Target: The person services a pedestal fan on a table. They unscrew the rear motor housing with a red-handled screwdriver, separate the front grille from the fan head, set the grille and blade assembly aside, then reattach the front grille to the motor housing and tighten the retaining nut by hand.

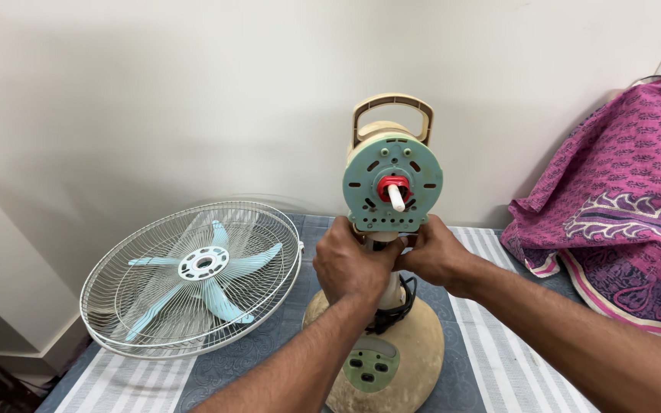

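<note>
Both hands, left hand and right hand, clamp your fan neck below the motor head; top-heavy, rigid, so grip low near the base.

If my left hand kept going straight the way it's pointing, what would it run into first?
The left hand points up and away, already gripping the fan's neck. Pushed further, it would most likely meet the underside of the green motor housing just above its fingers, though depth is hard to judge in this one view.
</note>
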